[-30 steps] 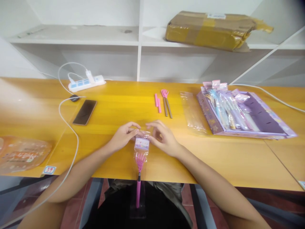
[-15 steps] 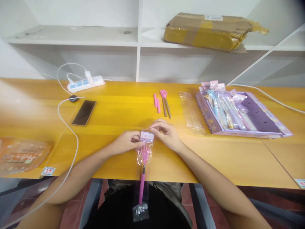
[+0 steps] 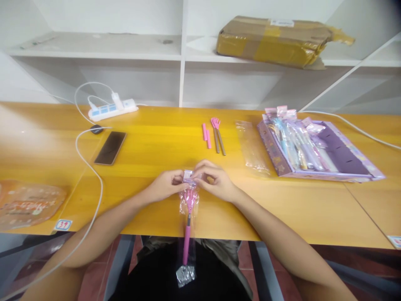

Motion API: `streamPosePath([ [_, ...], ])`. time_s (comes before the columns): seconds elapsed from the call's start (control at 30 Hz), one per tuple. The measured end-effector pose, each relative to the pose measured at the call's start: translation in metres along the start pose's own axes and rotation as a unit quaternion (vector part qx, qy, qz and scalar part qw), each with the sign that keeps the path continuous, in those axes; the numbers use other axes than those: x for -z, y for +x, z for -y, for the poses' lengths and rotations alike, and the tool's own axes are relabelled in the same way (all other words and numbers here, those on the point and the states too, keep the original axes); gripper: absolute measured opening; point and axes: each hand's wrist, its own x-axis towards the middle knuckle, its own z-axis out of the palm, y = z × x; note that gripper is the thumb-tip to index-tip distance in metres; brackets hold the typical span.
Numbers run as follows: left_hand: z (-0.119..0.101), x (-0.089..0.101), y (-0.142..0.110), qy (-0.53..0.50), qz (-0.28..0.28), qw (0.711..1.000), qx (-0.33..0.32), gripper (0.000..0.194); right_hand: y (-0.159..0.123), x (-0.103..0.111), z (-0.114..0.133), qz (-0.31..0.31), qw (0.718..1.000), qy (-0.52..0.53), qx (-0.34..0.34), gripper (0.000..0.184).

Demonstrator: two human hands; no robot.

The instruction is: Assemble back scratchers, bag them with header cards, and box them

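A pink claw-headed back scratcher in a clear plastic sleeve (image 3: 188, 225) hangs over the near edge of the yellow table (image 3: 156, 142). My left hand (image 3: 164, 186) and my right hand (image 3: 214, 179) both pinch the sleeve's top, where a small lilac header card (image 3: 188, 175) is folded between the fingertips. Both hands are closed on the package. Its lower end dangles below the table edge over my lap.
Behind my hands lie loose pink and metal scratcher parts (image 3: 214, 133) and an empty clear sleeve (image 3: 252, 146). A purple box of packed scratchers (image 3: 313, 144) sits right. A phone (image 3: 110, 147), power strip (image 3: 112, 109) and white cable (image 3: 90, 167) lie left. A taped parcel (image 3: 278, 39) rests on the shelf.
The packaged scratcher has risen slightly toward the table. My fingers have closed in over the header card, folding it down so less of it shows.
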Motion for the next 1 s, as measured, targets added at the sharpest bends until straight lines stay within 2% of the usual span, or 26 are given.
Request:
streamPosePath([
  [0.1,0.0,0.0,0.0,0.0,0.005,1.0,-0.009,0.034,0.0,-0.003,-0.001,0.028,1.0,-0.003,0.008,0.014],
  [0.23,0.0,0.002,0.0,0.009,0.005,1.0,-0.019,0.034,-0.002,-0.01,-0.005,0.022,0.999,-0.029,-0.002,0.016],
  [0.37,0.0,0.002,0.0,0.029,-0.004,1.0,-0.012,0.037,-0.006,-0.016,-0.009,0.011,0.998,0.01,-0.061,0.019],
  [0.5,0.0,0.003,0.0,0.08,-0.034,0.996,-0.006,0.034,-0.008,-0.019,-0.012,0.027,0.991,0.084,-0.105,0.028],
  [0.63,0.003,0.003,0.001,0.111,-0.033,0.993,-0.005,0.032,-0.006,-0.021,-0.013,0.043,0.986,0.092,-0.135,0.027],
  [0.83,-0.001,0.002,0.0,0.125,-0.024,0.992,0.01,0.033,-0.005,-0.02,-0.015,0.069,0.982,0.121,-0.131,0.023],
  [1.0,-0.006,0.003,-0.001,0.11,-0.005,0.994,0.021,0.033,-0.004,-0.015,-0.013,0.107,0.975,0.168,-0.104,0.027],
])
